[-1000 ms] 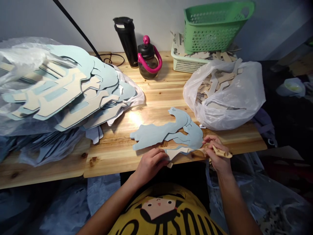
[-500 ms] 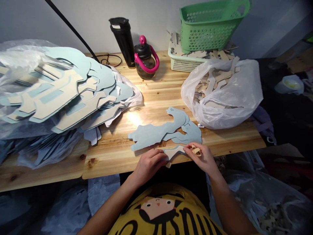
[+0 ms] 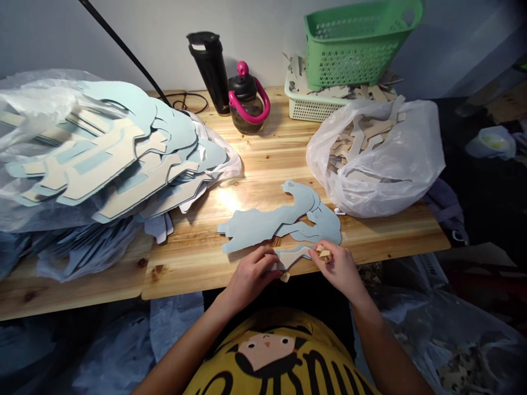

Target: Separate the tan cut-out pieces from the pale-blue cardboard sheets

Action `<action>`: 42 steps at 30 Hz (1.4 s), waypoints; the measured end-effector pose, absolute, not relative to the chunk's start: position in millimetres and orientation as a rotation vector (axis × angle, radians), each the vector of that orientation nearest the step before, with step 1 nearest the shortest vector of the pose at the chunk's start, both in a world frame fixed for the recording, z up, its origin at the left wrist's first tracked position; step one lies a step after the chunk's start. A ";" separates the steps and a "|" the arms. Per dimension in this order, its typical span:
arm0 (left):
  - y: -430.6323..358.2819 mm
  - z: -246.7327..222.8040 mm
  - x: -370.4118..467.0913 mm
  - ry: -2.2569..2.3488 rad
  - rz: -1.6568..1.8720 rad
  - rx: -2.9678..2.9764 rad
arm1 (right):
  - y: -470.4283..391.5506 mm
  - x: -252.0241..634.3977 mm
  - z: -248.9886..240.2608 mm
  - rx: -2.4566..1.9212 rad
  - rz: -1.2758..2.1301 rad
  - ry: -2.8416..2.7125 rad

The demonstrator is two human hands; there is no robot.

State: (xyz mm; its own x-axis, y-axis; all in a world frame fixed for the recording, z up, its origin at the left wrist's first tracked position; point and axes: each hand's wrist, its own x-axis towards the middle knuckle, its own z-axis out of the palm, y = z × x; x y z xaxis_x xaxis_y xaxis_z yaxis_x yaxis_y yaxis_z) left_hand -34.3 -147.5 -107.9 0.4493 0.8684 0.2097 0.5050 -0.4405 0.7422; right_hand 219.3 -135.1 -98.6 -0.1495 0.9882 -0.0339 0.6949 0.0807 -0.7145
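Note:
Near the table's front edge, my left hand (image 3: 254,273) grips the left end of a small die-cut piece (image 3: 293,255), pale cream on top with a light-blue border. My right hand (image 3: 336,267) pinches that piece's right end, and several small curled tan paper scraps (image 3: 324,253) sit in its palm side. A loose tan bit (image 3: 285,277) hangs below the piece beside my left fingers. Just behind both hands lie light-blue cut-out pieces (image 3: 263,225), partly overlapping, flat on the wooden table (image 3: 185,263).
A plastic bag heaped with cream-and-blue cut-outs (image 3: 102,148) fills the left. To the right are a white bag (image 3: 382,186) of scraps, a pale basket (image 3: 315,108) and a green basket (image 3: 349,60). A black tumbler (image 3: 209,71) and pink-handled bottle (image 3: 247,107) stand behind.
Both hands keep hold of the piece and have barely moved. The scraps in my right hand have shifted slightly left. The whole view has drifted a little.

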 end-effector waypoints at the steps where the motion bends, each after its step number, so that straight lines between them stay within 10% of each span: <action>1: -147.5 -108.1 -34.4 1.137 0.788 2.114 | -134.9 219.3 -99.3 -1.669 0.826 -1.905; 27: -141.5 -83.3 -29.8 1.099 0.541 2.829 | -120.1 241.1 -73.2 -1.668 0.402 -1.590; 36: -145.9 -40.2 -62.0 1.347 1.129 2.702 | -1.4 278.3 -18.4 -1.823 -0.057 -1.716; 42: -78.8 14.1 -155.9 2.285 1.468 2.695 | 89.2 278.6 -14.4 -2.244 -0.041 -1.702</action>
State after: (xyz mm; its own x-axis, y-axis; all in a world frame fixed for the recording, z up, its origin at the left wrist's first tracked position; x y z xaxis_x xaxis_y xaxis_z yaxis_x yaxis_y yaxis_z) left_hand -155.9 -78.8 14.1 0.1057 0.5038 0.8573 0.9892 -0.1415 -0.0388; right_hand 278.6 89.2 -14.4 0.2882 0.9330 0.2154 0.9423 -0.2364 -0.2369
